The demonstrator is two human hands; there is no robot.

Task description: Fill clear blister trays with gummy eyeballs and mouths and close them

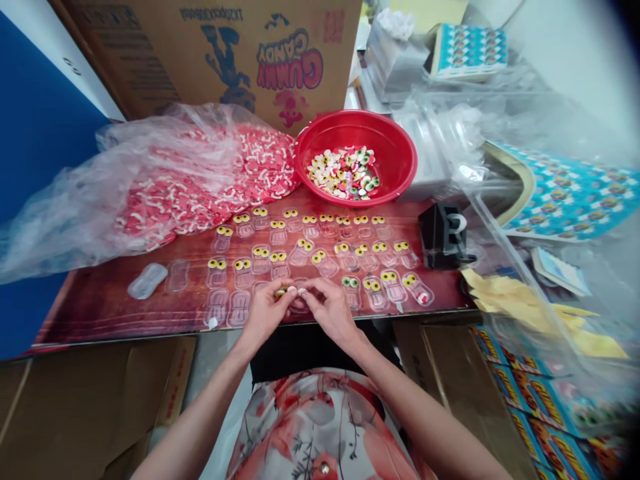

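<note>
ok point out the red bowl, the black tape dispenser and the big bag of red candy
red bowl [400, 150], head view, on the bare inner wall at right
black tape dispenser [440, 235], head view, on its black body
bag of red candy [200, 180], head view, on the candy-filled middle

red bowl [400, 175] (candies inside), gummy candy carton [200, 47], black tape dispenser [443, 235].

red-brown table [110, 300] — blue wall [35, 133] left, cardboard box [165, 47] behind
</note>
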